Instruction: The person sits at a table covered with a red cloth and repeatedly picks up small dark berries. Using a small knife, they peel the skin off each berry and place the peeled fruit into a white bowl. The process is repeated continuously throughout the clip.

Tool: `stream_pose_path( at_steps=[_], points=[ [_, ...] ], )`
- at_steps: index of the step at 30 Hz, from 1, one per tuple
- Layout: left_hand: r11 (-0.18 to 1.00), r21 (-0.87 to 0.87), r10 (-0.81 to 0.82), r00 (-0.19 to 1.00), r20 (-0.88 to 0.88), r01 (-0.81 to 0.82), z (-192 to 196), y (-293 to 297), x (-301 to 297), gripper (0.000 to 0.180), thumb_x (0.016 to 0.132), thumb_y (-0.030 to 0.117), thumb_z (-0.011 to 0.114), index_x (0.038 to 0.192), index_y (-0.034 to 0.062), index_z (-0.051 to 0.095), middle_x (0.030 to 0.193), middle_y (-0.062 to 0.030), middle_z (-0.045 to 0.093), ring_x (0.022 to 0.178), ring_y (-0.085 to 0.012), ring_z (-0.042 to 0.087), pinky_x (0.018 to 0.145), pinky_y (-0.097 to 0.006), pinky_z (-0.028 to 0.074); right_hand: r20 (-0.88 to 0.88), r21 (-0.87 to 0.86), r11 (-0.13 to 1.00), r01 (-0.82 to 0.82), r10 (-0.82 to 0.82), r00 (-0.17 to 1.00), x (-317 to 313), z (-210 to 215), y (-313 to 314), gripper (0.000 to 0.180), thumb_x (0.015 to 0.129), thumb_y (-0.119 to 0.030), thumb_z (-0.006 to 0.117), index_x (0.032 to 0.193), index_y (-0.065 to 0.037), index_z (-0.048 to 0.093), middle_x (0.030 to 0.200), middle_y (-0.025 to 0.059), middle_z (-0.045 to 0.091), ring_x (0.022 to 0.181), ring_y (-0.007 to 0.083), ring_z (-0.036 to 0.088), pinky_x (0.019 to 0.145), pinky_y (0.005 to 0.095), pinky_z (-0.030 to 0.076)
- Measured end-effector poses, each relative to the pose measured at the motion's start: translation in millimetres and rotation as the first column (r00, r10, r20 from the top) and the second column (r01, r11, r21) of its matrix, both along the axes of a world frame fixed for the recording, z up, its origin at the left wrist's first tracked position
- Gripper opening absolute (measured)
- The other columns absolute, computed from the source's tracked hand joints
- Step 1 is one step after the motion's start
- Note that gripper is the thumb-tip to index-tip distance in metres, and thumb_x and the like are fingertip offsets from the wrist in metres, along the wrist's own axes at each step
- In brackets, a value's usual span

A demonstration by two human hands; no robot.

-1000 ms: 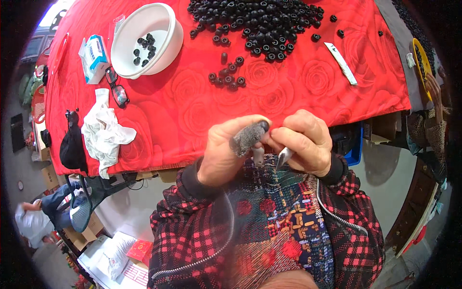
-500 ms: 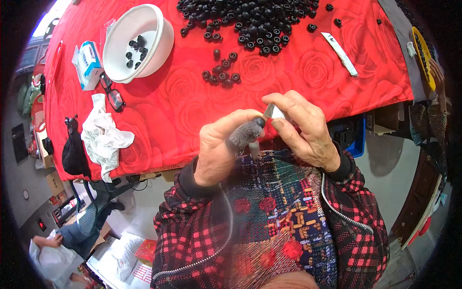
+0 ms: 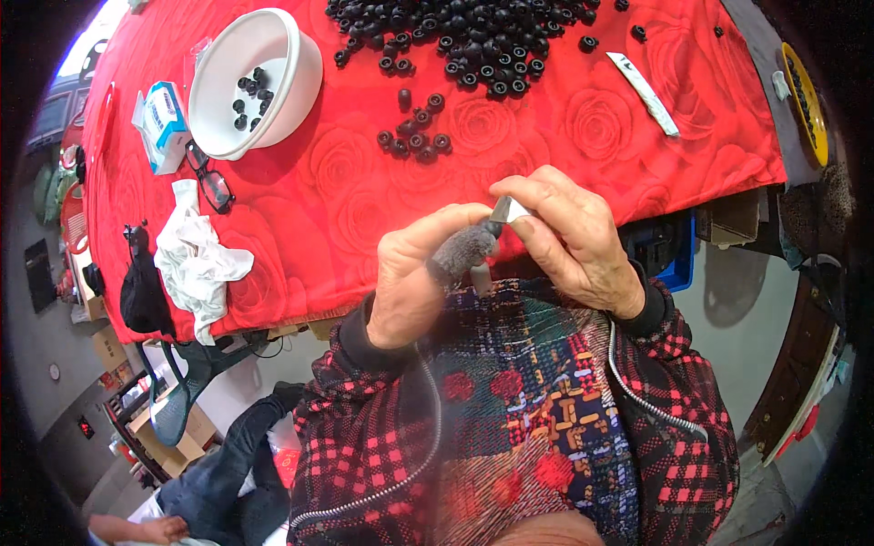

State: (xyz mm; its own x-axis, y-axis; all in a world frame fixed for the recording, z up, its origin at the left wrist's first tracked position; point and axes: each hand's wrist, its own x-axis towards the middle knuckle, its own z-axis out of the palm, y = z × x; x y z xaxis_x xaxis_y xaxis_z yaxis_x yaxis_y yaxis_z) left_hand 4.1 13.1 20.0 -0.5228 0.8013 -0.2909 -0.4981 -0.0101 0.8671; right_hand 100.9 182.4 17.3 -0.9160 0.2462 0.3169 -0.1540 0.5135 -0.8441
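Note:
Just past the table's near edge, my left hand (image 3: 401,278) pinches a small round black part (image 3: 493,227). A fuzzy grey covering (image 3: 462,255) is around a finger of that hand. My right hand (image 3: 583,241) is closed on a small blade (image 3: 503,209) with a white wrapped or pale end, its edge touching or very close to the black part. Farther up the red cloth lies a loose group of similar black parts (image 3: 417,140), and behind it a large heap of them (image 3: 473,41). A white basin (image 3: 305,73) at the left holds several more.
Left on the table are a blue-and-white box (image 3: 164,123), glasses (image 3: 215,189), a white cloth (image 3: 196,259) and a black item (image 3: 141,291). A white strip (image 3: 643,94) lies at right, beyond it a yellow tray (image 3: 821,141). Another person's legs (image 3: 223,473) show lower left.
My right hand has moved slightly left and up, bringing the blade over the black part. My left hand is nearly where it was. The person at lower left has moved closer.

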Motion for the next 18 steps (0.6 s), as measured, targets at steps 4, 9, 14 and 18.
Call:
stream_pose_path(
  at_steps=[4,9,14,18],
  points=[
    [1.000,0.003,-0.014,1.000,0.007,0.014,-0.5,0.5,-1.1,0.024,0.092,0.002,0.052,0.113,0.0009,0.063,0.088,-0.0042,0.063,0.069,-0.0099,0.060,0.060,-0.022,0.050,-0.012,-0.018,1.000,-0.011,0.010,1.000,0.0,-1.9,1.6,0.023,0.084,-0.006,0.060,0.106,0.001,0.059,0.079,0.0141,0.054,0.068,0.0310,0.058,0.059,0.0384,0.046],
    [1.000,-0.016,-0.024,0.999,0.025,0.025,-1.2,1.2,-1.7,0.024,0.092,0.001,0.051,0.114,0.0003,0.063,0.087,-0.0048,0.063,0.068,-0.0103,0.060,0.060,-0.022,0.049,0.005,-0.037,0.999,-0.021,0.021,1.000,0.7,-2.3,2.6,0.022,0.084,-0.006,0.060,0.105,0.000,0.059,0.079,0.0137,0.054,0.069,0.0307,0.058,0.060,0.0380,0.046],
    [1.000,-0.013,-0.013,0.999,0.044,0.014,-0.8,2.3,-1.6,0.024,0.092,0.002,0.052,0.113,-0.0004,0.063,0.086,-0.0049,0.063,0.068,-0.0101,0.060,0.059,-0.022,0.049,-0.003,-0.048,0.998,-0.029,0.029,1.000,0.2,-3.1,3.9,0.022,0.085,-0.006,0.060,0.105,0.001,0.059,0.080,0.0139,0.055,0.069,0.0308,0.058,0.060,0.0379,0.046],
    [0.999,-0.046,-0.012,0.999,0.047,0.014,-1.1,2.8,-1.6,0.023,0.092,0.002,0.051,0.113,-0.0007,0.063,0.086,-0.0046,0.063,0.067,-0.0097,0.059,0.058,-0.022,0.048,0.007,-0.043,0.999,-0.032,0.032,0.999,0.6,-3.7,4.5,0.022,0.085,-0.007,0.060,0.105,0.001,0.059,0.080,0.0142,0.055,0.069,0.0311,0.058,0.060,0.0379,0.046]
  ],
)
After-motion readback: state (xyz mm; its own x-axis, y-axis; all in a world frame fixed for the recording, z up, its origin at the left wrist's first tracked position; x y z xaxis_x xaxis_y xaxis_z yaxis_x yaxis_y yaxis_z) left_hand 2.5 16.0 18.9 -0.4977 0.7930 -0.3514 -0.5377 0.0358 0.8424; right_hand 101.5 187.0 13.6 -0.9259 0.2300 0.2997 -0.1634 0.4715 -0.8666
